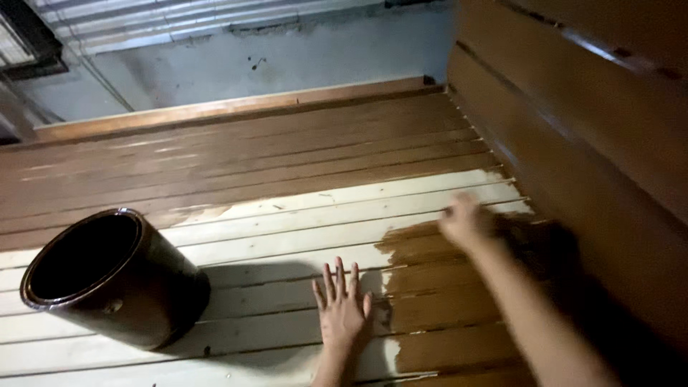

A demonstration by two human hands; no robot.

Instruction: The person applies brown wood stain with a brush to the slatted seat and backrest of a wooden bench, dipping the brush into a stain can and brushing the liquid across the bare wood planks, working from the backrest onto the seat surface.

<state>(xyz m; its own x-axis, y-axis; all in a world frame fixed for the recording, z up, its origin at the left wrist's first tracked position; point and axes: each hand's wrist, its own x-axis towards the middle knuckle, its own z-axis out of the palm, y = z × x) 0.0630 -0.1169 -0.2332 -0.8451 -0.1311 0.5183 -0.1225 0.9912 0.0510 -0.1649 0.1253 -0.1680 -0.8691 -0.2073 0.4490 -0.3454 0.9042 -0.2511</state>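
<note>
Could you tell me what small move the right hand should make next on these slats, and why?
Probably sweep the right hand leftward along the same slat: brown stain ends just left of it, while pale bare wood runs on toward the can. The left hand rests flat on a bare slat.

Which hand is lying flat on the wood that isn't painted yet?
The left hand. It rests flat, fingers spread, on the pale bare slats. The right hand is blurred, farther off, at the edge of the brown painted patch.

Left hand (341, 308) splayed flat, right hand (464, 221) blurred.
</note>
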